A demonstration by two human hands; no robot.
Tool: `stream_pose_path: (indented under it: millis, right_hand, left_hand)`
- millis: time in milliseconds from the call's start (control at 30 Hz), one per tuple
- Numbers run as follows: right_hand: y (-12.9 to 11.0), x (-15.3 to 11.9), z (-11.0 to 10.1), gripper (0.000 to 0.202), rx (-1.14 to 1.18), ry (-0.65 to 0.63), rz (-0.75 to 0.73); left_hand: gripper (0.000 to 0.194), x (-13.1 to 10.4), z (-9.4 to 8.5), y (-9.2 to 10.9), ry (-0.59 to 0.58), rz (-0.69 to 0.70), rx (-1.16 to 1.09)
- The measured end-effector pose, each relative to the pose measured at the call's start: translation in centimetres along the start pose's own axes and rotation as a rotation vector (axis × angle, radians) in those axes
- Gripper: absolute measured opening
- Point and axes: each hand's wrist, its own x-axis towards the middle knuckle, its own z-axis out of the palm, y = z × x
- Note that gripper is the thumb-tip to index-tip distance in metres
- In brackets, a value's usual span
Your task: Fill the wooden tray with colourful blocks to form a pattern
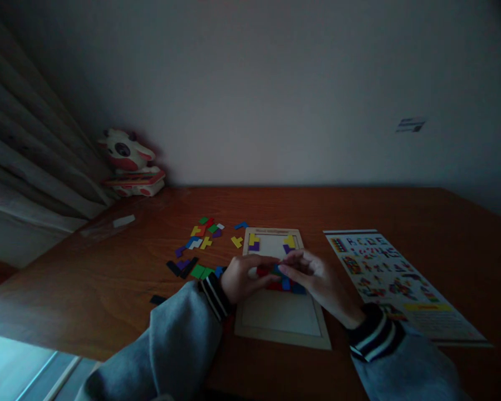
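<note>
Your left hand and right hand bend over red and blue puzzle pieces midway up the wooden tray; I can't tell if your curled fingers pinch one. Keep edges snug, and don't bump the 2 yellow pieces farther up.

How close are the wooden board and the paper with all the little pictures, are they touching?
Apart. The head view shows it: a strip of bare brown tabletop lies between the wooden board and the paper.
</note>
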Motion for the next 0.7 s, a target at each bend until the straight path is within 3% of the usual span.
stream_pose_path:
  millis: [167, 333, 467, 600, 700]
  right_hand:
    - [0.6, -0.3, 0.7, 0.036, 0.011, -0.012, -0.006]
    - [0.4, -0.5, 0.6, 0.03, 0.053, -0.051, -0.049]
    - [-0.1, -0.8, 0.5, 0.026, 0.041, -0.126, -0.107]
    - [-0.4, -1.2, 0.6, 0.02, -0.147, -0.136, -0.146]
    - [-0.5, -1.6, 0.7, 0.012, -0.368, -0.121, -0.32]
  left_hand:
    - [0.048, -0.1, 0.1, 0.2, -0.039, -0.046, -0.157]
    - [0.031, -0.2, 0.4, -0.2, 0.037, -0.153, -0.302]
    - [0.033, -0.3, 0.2, -0.8, 0.041, -0.226, -0.545]
    - [0.029, -0.3, -0.9, -1.0, -0.004, -0.195, -0.557]
    - [0.026, -0.2, -2.0, -0.8, -0.071, -0.109, -0.469]
